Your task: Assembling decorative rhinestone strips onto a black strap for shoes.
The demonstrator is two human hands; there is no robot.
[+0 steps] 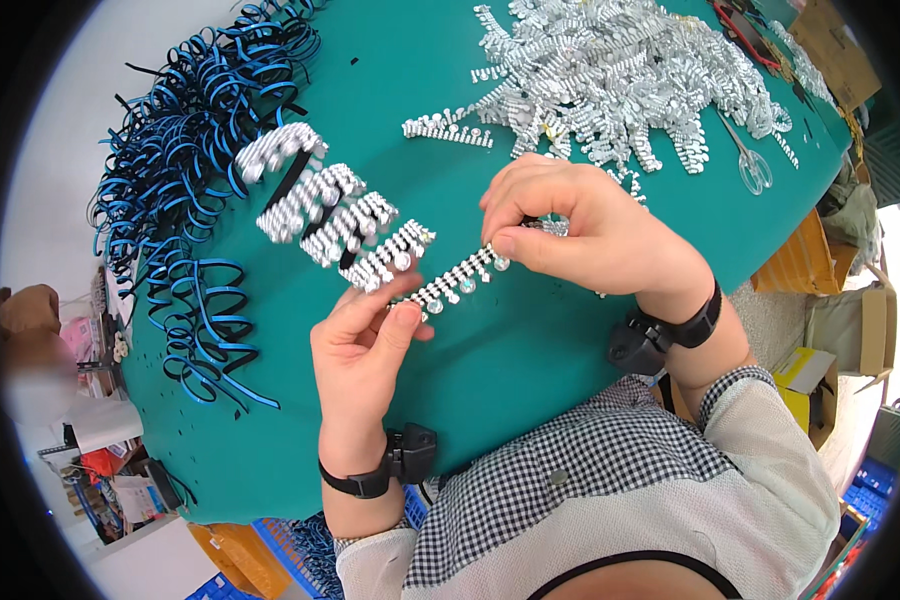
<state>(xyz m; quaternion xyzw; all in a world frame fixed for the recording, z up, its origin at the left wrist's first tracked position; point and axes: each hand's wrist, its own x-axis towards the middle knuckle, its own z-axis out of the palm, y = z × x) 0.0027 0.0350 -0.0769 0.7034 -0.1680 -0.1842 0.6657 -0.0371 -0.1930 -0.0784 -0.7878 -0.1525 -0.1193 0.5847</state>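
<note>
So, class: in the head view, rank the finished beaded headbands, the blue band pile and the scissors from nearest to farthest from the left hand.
From the left hand:
1. Finished beaded headbands, just above it.
2. Blue band pile, far left.
3. Scissors, upper right.

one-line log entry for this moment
left hand: holds rhinestone strip end | right hand: pinches other end | table: green

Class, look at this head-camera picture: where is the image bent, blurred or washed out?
Head view: the green table edge curves toward the black fisheye rim; a blurred patch sits at far left; daylight washes out the right edge; both hands, left hand and right hand, and the rhinestone strip are sharp.
</note>
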